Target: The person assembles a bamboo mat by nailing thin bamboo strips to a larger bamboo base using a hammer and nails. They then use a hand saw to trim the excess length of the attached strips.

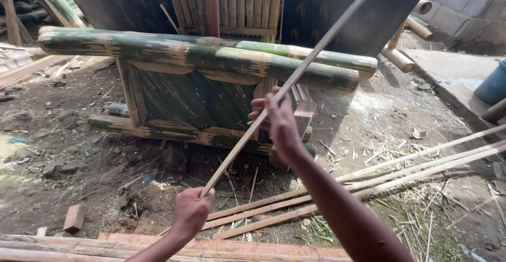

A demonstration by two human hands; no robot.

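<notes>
A: What do the hands hold?
B: One long thin bamboo strip (295, 77). The left hand (191, 211) is closed around its low end. The right hand (278, 122) is wrapped around it higher up. The strip slants up to the top right.

A: What sits behind it?
B: One bamboo frame (190, 88) with two thick green poles on top.

A: And on the ground?
B: About three more long bamboo slats (400, 175), lying side by side on the dirt to the right.
</notes>
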